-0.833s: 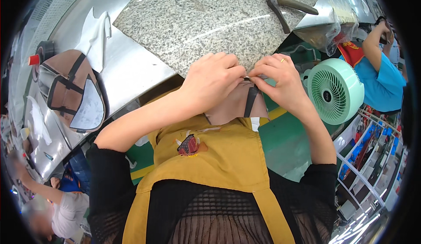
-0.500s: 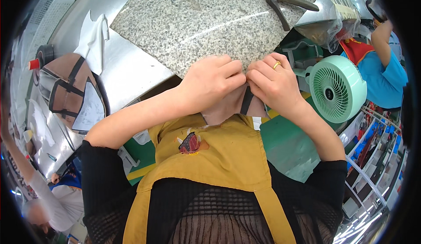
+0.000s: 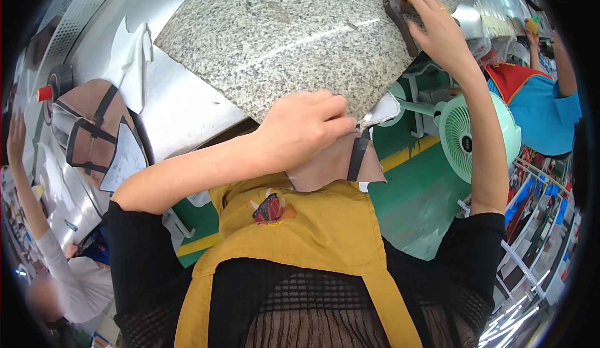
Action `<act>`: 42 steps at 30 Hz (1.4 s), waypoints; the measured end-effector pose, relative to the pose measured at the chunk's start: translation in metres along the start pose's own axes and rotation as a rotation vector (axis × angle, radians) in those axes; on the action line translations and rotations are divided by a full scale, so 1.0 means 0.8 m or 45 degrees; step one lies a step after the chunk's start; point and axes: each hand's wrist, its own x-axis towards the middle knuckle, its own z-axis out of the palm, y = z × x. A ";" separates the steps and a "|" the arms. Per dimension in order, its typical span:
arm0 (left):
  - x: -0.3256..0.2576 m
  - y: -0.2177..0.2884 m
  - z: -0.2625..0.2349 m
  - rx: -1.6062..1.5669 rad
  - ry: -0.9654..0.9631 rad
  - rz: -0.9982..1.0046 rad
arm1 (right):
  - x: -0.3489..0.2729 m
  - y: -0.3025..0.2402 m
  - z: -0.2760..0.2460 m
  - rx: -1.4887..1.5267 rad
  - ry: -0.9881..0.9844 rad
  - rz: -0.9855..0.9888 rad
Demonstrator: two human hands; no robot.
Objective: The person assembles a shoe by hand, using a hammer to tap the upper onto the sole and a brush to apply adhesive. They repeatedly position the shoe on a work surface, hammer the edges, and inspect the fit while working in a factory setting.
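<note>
My left hand (image 3: 303, 126) is closed at the near edge of a speckled stone slab (image 3: 294, 42), pinching the top of a brownish-pink piece of leather (image 3: 328, 160). The leather hangs down in front of my apron, a black strip (image 3: 357, 157) running along its right side. A whitish flap (image 3: 382, 110) sticks out to the right of my fingers. At the slab's far right, my right hand (image 3: 440, 32) is closed around the handle of a hammer, close to its long, dark, curved head (image 3: 396, 10). Most of the handle is hidden beneath the hand.
On the metal table at left lie a similar brown leather piece with black strips (image 3: 94, 123), a white cloth-like scrap (image 3: 128, 64) and a dark roll (image 3: 61, 82). A green fan (image 3: 481, 132) stands under my right forearm. Co-workers sit at far left and right.
My right hand has left the leather, reached forward and right, and taken hold of the hammer. My left hand keeps its pinch; the leather's right side now hangs free.
</note>
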 end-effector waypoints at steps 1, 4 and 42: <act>0.000 0.001 -0.002 0.019 -0.039 0.013 | 0.007 -0.003 0.004 -0.022 -0.017 0.001; 0.004 0.003 -0.012 0.075 -0.139 0.098 | 0.010 -0.022 0.008 0.126 -0.031 0.074; 0.000 -0.011 -0.019 0.243 -0.088 0.318 | -0.114 -0.197 -0.091 0.982 -0.529 0.263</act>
